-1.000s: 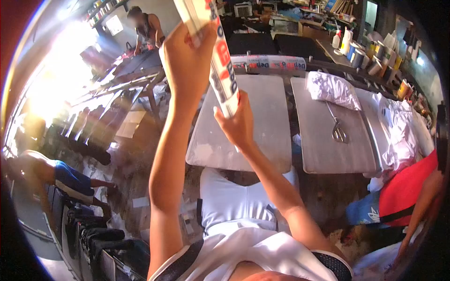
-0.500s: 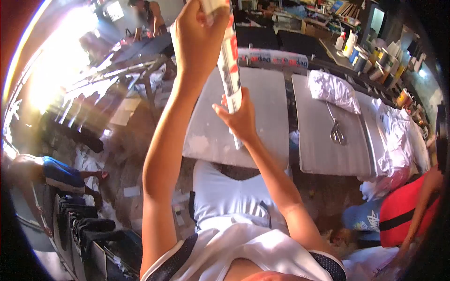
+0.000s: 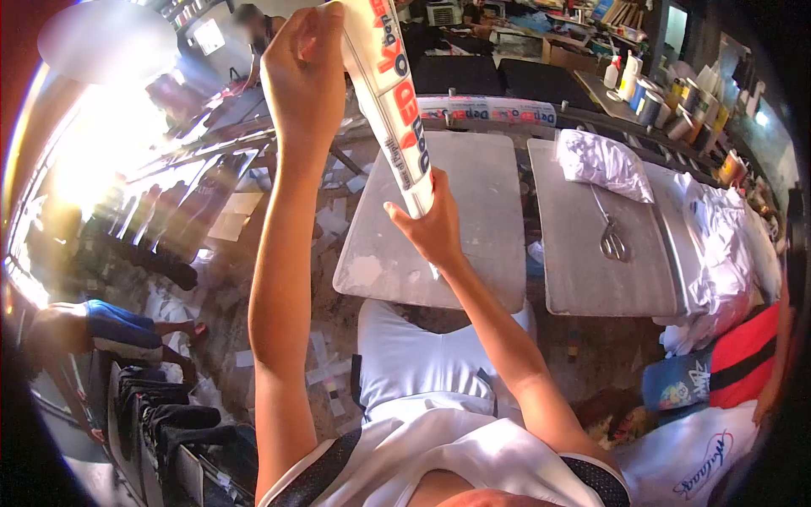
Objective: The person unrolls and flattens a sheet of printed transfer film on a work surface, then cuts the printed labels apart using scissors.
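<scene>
A long white printed roll [image 3: 384,93] with red and dark lettering is held up at a slant in front of me. My left hand [image 3: 308,63] is raised near its upper part, fingers bent against its left edge; the fingertips are partly hidden. Lower down, my right hand [image 3: 432,221] is wrapped round the roll's bottom end. Beneath my hands lies a grey flat board [image 3: 481,211] with pale worn patches. Behind it, a similar printed roll [image 3: 507,111] lies across the far edge.
A second grey board [image 3: 583,270] holds a wrapped white bundle [image 3: 601,162] and a wire-headed tool [image 3: 612,243]. White cloth [image 3: 722,245] lies to the right. Bottles and cans [image 3: 649,108] stand at the back right. Several people are around the room, one bending at the left [image 3: 122,325].
My left hand has moved left, and more of the roll's printed face shows. My right hand stays round the bottom end. The person at the right has shifted, and more white printed cloth shows there.
</scene>
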`<move>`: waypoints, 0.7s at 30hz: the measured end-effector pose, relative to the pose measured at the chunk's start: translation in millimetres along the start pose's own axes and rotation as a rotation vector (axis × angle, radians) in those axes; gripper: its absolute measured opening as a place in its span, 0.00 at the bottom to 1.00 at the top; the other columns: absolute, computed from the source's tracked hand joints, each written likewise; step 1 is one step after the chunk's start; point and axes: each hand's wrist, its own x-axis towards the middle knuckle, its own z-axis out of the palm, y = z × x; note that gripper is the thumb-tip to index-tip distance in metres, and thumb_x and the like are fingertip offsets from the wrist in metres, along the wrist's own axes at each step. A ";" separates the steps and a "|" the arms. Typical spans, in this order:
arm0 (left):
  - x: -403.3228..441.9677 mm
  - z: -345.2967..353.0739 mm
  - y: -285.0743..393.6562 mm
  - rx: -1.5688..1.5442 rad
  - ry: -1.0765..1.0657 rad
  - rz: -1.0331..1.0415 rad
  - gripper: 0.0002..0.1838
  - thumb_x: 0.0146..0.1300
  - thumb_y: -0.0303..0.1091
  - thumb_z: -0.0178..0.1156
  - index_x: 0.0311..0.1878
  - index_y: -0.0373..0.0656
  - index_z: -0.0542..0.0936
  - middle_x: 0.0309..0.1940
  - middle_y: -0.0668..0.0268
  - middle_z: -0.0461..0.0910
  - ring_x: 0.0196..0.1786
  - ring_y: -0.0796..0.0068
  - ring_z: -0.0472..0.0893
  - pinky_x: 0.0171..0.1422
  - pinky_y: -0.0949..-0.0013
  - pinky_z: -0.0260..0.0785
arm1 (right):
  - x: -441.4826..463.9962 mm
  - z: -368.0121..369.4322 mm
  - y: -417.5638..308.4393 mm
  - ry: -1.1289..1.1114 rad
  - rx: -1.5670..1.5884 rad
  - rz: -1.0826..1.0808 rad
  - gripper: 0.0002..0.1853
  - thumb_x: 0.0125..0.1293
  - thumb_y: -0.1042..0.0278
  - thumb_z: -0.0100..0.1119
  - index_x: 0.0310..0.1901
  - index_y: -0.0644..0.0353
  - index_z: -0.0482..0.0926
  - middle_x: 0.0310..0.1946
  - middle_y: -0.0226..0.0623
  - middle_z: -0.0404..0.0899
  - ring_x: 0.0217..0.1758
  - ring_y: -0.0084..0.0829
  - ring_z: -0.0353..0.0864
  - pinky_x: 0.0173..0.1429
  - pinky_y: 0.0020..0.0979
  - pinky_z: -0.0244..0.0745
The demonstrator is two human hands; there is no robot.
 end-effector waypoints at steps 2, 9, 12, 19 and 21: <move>3.5 -1.2 -2.2 -0.026 0.023 -0.066 0.19 0.75 0.40 0.59 0.52 0.30 0.85 0.34 0.63 0.83 0.35 0.79 0.82 0.40 0.72 0.78 | -0.4 -1.1 -1.6 -0.011 -0.006 0.016 0.34 0.54 0.66 0.80 0.59 0.62 0.69 0.48 0.49 0.81 0.52 0.47 0.84 0.57 0.41 0.78; 7.7 -8.9 -7.8 -0.021 0.005 -0.068 0.17 0.73 0.36 0.60 0.54 0.31 0.86 0.39 0.63 0.86 0.35 0.78 0.82 0.40 0.72 0.80 | 0.2 -3.8 -6.7 -0.037 -0.013 0.073 0.34 0.54 0.66 0.79 0.59 0.62 0.69 0.48 0.48 0.81 0.52 0.46 0.83 0.57 0.41 0.77; 6.2 -9.7 -7.4 -0.010 0.000 -0.021 0.17 0.73 0.36 0.60 0.54 0.32 0.86 0.39 0.63 0.86 0.36 0.78 0.82 0.39 0.71 0.80 | -0.2 -1.8 -3.4 -0.025 0.003 0.050 0.34 0.55 0.66 0.79 0.59 0.62 0.69 0.48 0.48 0.81 0.51 0.45 0.83 0.57 0.41 0.77; 10.5 -7.1 -13.3 -0.050 -0.006 0.062 0.16 0.74 0.38 0.60 0.52 0.34 0.87 0.39 0.64 0.86 0.35 0.77 0.82 0.40 0.71 0.80 | 0.4 -2.5 -4.6 -0.028 -0.019 0.080 0.34 0.55 0.66 0.78 0.59 0.62 0.69 0.48 0.49 0.81 0.52 0.46 0.83 0.57 0.41 0.77; 9.4 -5.5 -11.2 -0.087 0.007 -0.031 0.17 0.74 0.39 0.60 0.51 0.34 0.87 0.41 0.62 0.86 0.35 0.77 0.83 0.41 0.71 0.80 | 0.0 -2.8 -3.9 -0.021 0.015 0.075 0.34 0.55 0.67 0.78 0.59 0.63 0.69 0.48 0.49 0.80 0.52 0.48 0.82 0.57 0.42 0.77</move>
